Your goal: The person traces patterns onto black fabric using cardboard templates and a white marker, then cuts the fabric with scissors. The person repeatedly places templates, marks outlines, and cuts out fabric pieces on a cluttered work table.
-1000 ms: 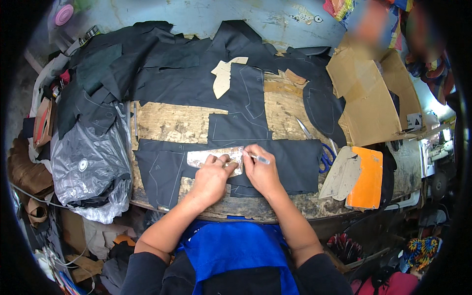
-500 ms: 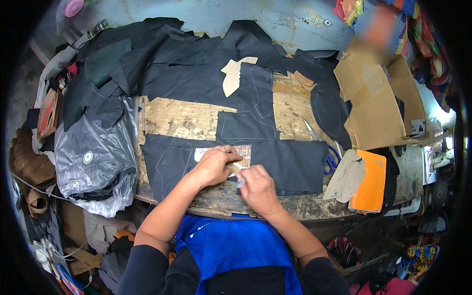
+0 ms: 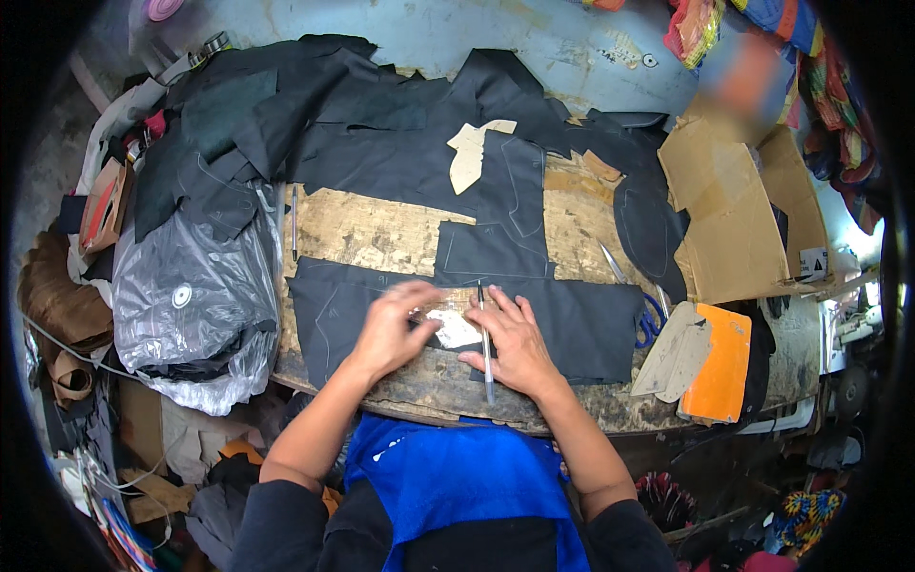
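On a strip of black fabric (image 3: 591,319) lies a shiny pattern piece (image 3: 457,329), whitish toward me and brownish farther off. My left hand (image 3: 389,334) is at its left edge, thumb and fingers apart, the fingertips a little blurred. Over the right edge rests my right hand (image 3: 519,348), its fingers spread. A clear-barrelled pen (image 3: 489,367) is tucked among the right-hand fingers, pointing away from me. Pale chalk-like outlines run across the fabric to the left. Part of the pattern piece is hidden under both hands.
Behind lie more black fabric pieces (image 3: 372,148) and a cream template (image 3: 467,162). Blue-handled scissors (image 3: 651,324), grey templates (image 3: 672,353) and an orange one (image 3: 720,367) are at right, before a cardboard box (image 3: 729,205). At left are another pen (image 3: 294,224) and a plastic-wrapped bundle (image 3: 195,296).
My left hand has drawn back to the left, its thumb now apart from the fingers. My right hand has unfolded from a closed grip, the pen still in it. The view has shifted slightly.
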{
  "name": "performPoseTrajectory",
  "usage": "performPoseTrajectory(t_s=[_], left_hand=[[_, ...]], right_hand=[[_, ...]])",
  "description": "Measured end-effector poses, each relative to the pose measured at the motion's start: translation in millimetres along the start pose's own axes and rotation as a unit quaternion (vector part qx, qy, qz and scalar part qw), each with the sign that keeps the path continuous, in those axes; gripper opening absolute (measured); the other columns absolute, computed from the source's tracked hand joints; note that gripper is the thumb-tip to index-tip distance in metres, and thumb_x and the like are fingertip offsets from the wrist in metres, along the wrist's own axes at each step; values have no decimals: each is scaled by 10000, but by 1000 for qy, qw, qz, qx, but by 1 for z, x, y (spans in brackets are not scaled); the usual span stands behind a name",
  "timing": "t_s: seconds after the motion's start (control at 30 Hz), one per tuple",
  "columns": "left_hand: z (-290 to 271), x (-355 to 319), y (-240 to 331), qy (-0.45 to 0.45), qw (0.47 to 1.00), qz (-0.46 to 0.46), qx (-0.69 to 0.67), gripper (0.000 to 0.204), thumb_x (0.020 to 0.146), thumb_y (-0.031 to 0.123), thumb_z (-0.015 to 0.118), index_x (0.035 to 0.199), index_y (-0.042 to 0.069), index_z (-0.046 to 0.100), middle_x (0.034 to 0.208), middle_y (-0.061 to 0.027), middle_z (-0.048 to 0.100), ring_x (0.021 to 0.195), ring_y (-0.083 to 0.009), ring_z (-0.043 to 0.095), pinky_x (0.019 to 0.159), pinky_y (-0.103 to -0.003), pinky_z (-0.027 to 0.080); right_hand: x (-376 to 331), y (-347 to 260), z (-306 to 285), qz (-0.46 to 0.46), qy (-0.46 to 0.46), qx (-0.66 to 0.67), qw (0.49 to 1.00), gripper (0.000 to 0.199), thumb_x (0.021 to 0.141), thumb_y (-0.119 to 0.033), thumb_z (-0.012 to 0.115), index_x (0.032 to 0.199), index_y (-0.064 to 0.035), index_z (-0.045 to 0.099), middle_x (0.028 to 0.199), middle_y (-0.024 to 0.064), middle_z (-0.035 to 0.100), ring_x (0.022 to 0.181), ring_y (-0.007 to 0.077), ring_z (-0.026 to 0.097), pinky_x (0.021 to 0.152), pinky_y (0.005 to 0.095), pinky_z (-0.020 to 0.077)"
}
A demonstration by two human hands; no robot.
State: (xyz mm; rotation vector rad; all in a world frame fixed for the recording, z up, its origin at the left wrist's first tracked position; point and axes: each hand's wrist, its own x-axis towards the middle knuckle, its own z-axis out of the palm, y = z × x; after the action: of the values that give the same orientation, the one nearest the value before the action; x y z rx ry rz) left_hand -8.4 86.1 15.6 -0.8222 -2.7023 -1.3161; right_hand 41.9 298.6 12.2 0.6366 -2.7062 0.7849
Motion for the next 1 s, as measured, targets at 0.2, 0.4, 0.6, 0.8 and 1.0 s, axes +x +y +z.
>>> performPoseTrajectory(t_s=[0.2, 0.4, 0.6, 0.8, 1.0], left_hand=[[-54, -37, -24, 190, 889, -326, 260, 1029, 505, 295, 896, 1361, 51, 379, 1271, -347, 408, 1180, -453, 426, 1004, -443, 372], [-67, -43, -39, 245, 907, -344, -8, 953, 588, 16, 820, 1407, 35, 334, 780, -28, 514, 635, -110, 470, 611, -244, 441], [-124, -51, -42, 355, 905, -235, 13, 526, 677, -37, 742, 1183, 34, 618, 706, 69, 416, 602, -34, 348, 536, -179, 321], [-146, -52, -38, 393, 866, -213, 222, 500, 707, 34, 731, 1193, 58, 616, 820, -22, 579, 712, -82, 498, 662, -229, 439], [-65, -56, 18, 273, 958, -73, 47, 298, 711, 29, 717, 1005, 21, 670, 904, -121, 685, 739, -219, 646, 687, -300, 514]], right_hand=[[-2, -10, 11, -61, 38, -44, 996, 324, 699, -209, 752, 977, -82, 645, 1010, 137, 645, 1053, 327, 585, 895, 461, 434], [-8, 0, -7, 136, 283, 174, 934, 81, 816, -45, 647, 884, -9, 620, 835, 136, 631, 789, 254, 625, 758, 296, 489], [-26, 49, -21, 267, 401, 285, 829, 161, 942, -113, 544, 968, 41, 583, 830, 20, 595, 733, 51, 504, 669, 192, 416], [-25, 49, -9, 261, 370, 324, 830, 138, 927, -84, 557, 974, 34, 611, 825, 11, 607, 719, 47, 508, 650, 191, 418], [9, 28, -8, 145, 170, 214, 951, 101, 838, -45, 632, 913, 17, 661, 830, 111, 671, 728, 149, 632, 673, 254, 486]])
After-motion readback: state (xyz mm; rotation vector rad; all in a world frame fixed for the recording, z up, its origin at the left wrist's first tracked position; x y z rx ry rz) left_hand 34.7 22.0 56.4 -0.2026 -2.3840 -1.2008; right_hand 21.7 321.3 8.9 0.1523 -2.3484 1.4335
